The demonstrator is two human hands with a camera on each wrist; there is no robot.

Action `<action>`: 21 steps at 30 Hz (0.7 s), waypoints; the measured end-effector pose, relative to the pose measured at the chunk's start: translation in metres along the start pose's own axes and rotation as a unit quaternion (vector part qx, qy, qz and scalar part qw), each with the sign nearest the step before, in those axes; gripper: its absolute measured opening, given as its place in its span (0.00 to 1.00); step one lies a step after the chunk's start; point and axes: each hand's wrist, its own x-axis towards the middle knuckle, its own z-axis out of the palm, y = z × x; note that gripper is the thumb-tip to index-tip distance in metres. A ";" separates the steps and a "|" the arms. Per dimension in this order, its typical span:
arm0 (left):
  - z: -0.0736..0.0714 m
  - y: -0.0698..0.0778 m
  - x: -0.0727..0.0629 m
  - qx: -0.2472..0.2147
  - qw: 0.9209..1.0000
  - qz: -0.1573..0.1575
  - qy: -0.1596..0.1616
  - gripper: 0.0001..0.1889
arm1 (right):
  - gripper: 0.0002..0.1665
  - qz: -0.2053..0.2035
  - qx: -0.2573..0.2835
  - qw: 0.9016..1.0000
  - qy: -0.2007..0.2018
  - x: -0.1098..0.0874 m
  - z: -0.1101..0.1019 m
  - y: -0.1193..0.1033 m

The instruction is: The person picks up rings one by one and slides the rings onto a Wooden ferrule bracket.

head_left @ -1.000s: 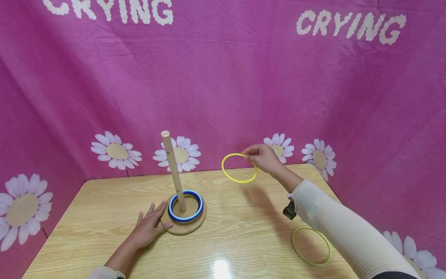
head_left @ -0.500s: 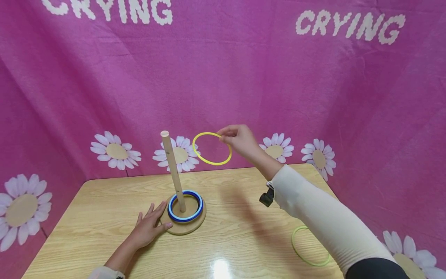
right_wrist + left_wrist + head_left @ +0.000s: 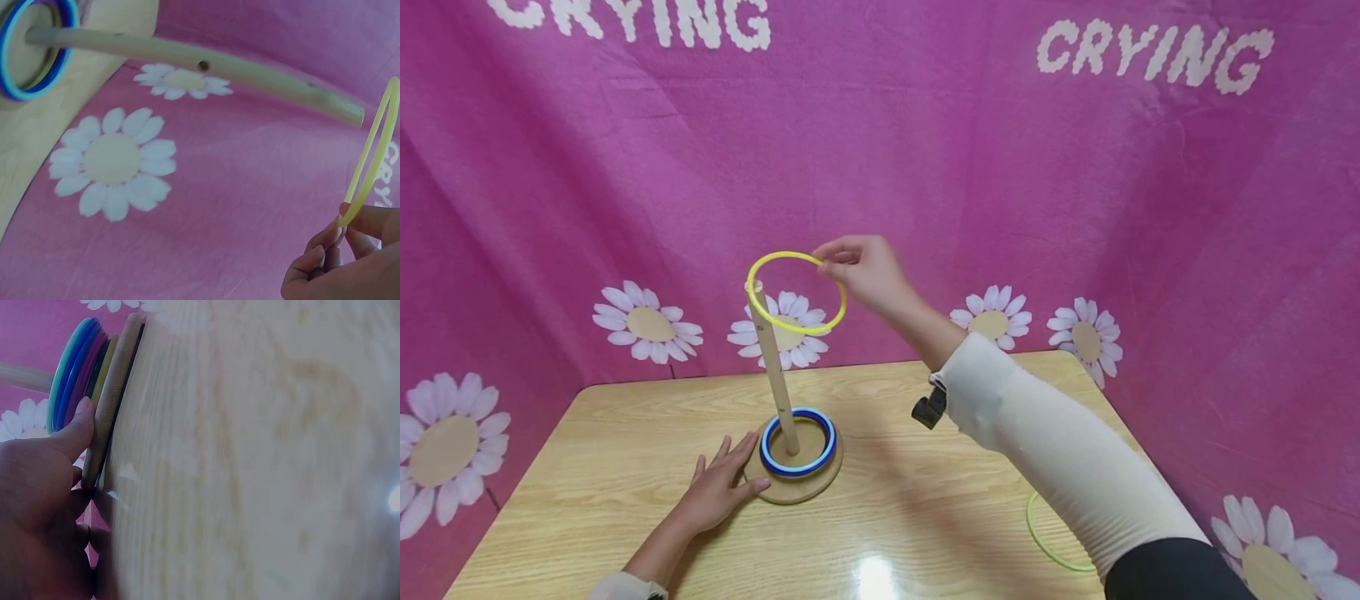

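My right hand point(image 3: 867, 271) pinches a thin yellow ring point(image 3: 805, 330) by its right edge, high above the table. The ring's left side overlaps the top of an upright wooden peg point(image 3: 777, 375) in the head view. From the right wrist, the ring point(image 3: 374, 164) shows just beyond the peg's tip point(image 3: 350, 111). Several rings, the uppermost light blue point(image 3: 795, 472), lie stacked around the peg's foot on a round wooden base point(image 3: 797, 493). My left hand point(image 3: 718, 492) rests at the base's left edge, fingers spread, thumb point(image 3: 81, 428) on its rim.
A yellow-green ring point(image 3: 1051, 554) lies on the wooden table point(image 3: 910, 517) at the right, partly hidden by my right sleeve point(image 3: 1045, 433). A pink cloth point(image 3: 880, 150) with daisies and lettering hangs behind and at both sides of the table.
My right hand has risen and moved left with the yellow ring, from right of the peg up to its top. The left hand and the stacked rings stay where they were.
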 end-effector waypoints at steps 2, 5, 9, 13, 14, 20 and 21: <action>0.000 0.000 0.000 0.001 1.000 0.001 0.000 0.46 | 0.10 0.005 0.000 1.000 -0.005 0.000 0.007 -0.005; 0.000 0.000 0.000 0.003 1.000 0.003 -0.002 0.46 | 0.10 0.015 -0.001 1.000 -0.016 0.000 0.019 -0.006; -0.001 0.001 -0.001 0.006 1.000 0.003 -0.004 0.46 | 0.10 0.032 -0.005 0.999 -0.025 -0.003 0.033 0.002; -0.002 0.003 -0.002 0.008 1.000 0.000 -0.007 0.46 | 0.09 0.043 -0.018 0.999 -0.022 -0.007 0.044 0.016; -0.002 0.004 -0.002 0.008 1.000 0.000 -0.008 0.46 | 0.09 0.044 -0.021 0.999 -0.021 -0.008 0.046 0.020; -0.002 0.005 -0.002 0.007 1.000 -0.002 -0.003 0.46 | 0.08 0.044 -0.048 0.998 -0.018 -0.018 0.060 0.048; -0.002 0.005 -0.002 0.006 1.000 -0.002 -0.002 0.46 | 0.09 0.045 -0.051 0.998 -0.018 -0.019 0.062 0.053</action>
